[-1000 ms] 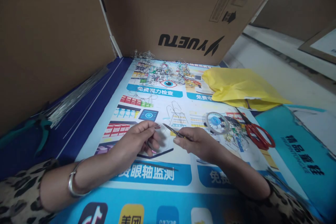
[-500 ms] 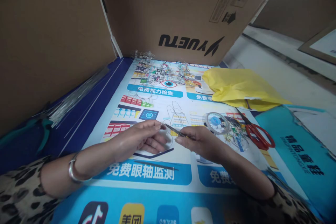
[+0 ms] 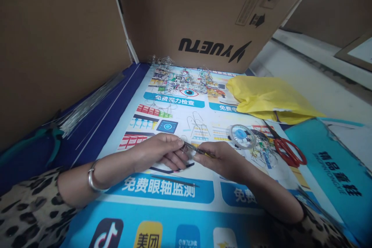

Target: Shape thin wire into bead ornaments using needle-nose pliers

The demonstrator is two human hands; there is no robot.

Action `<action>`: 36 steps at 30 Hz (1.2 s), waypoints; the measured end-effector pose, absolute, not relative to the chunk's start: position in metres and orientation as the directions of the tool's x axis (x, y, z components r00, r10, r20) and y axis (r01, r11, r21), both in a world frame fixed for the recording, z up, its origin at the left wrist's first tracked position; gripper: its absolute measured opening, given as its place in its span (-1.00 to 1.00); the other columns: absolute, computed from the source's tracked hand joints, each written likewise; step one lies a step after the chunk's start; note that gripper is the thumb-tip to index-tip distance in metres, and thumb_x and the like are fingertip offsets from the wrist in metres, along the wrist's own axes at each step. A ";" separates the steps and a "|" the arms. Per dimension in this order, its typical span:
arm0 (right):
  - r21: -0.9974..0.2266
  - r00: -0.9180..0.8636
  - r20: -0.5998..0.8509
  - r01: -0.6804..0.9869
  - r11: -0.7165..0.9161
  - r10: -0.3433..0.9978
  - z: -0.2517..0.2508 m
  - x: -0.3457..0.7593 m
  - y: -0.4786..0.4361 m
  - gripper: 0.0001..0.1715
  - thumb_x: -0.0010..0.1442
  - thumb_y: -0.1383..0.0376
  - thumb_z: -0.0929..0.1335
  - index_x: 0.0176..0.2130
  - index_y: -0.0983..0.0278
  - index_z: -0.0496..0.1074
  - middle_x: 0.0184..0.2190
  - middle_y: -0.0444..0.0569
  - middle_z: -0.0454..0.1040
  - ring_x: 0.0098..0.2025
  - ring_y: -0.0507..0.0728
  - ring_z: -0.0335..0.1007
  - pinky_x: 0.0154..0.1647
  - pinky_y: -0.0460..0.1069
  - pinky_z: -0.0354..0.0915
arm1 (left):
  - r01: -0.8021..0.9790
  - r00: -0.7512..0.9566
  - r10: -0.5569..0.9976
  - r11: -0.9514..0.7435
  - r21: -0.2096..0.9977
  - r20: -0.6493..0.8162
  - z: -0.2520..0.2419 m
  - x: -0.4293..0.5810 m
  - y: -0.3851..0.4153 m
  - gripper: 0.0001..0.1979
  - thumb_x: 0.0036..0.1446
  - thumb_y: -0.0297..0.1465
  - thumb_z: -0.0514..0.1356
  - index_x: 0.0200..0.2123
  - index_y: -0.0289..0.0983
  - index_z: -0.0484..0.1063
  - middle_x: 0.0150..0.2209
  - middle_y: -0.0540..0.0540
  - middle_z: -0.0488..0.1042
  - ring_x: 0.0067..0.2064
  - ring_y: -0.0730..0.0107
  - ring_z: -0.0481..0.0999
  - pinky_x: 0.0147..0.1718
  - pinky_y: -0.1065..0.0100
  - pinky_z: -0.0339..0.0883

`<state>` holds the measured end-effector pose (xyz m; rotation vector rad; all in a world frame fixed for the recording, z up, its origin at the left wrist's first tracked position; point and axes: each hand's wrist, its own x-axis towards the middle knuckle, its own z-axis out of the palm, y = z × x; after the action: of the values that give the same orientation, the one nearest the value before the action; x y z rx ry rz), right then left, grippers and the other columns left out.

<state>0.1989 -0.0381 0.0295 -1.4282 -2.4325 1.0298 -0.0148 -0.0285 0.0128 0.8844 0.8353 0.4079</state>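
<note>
My left hand (image 3: pixel 167 151) pinches a thin, bent wire (image 3: pixel 184 148) between thumb and forefinger, its other fingers loosely curled below. My right hand (image 3: pixel 219 159) is closed around slim pliers (image 3: pixel 195 149) with dark jaws and a bit of yellow at the handle. The jaws point left and meet the wire at my left fingertips. Just beyond my hands, several bent wire pieces (image 3: pixel 197 124) lie on the printed sheet (image 3: pixel 203 205). Right of them is a clear round spool (image 3: pixel 241 136) with a blue centre, beside a tangle of wire and small coloured bits (image 3: pixel 263 155).
Red-handled scissors (image 3: pixel 289 151) lie at the right, near a yellow bag (image 3: pixel 270 97) and a teal box panel (image 3: pixel 328 170). Straight wires (image 3: pixel 90 104) and teal-handled pliers (image 3: pixel 31 143) are at the left. Cardboard (image 3: pixel 203 15) walls the back; wire shapes (image 3: pixel 186 79) lie before it.
The view has shifted slightly. The pliers' jaws are now turned lower and close against my left fingertips, and the wire loop that hung below the pliers has swung up and left.
</note>
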 end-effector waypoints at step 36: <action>-0.600 -0.414 -0.147 0.759 0.252 0.898 0.016 0.184 -0.048 -0.66 0.18 0.09 0.21 -0.47 0.26 0.27 -0.57 -0.15 0.32 -0.52 -0.01 0.16 -0.53 -0.10 -0.07 | -0.089 0.530 0.741 0.533 0.842 -0.413 0.004 -0.013 -0.033 -0.77 0.12 -0.27 0.15 -0.42 -0.33 0.34 -0.55 -0.04 0.48 -0.54 0.54 0.45 -0.52 0.51 0.26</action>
<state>0.1836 -0.0476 0.0164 -1.5520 -2.2971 0.8992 -0.0134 -0.0334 0.0037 0.8714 0.8756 0.5786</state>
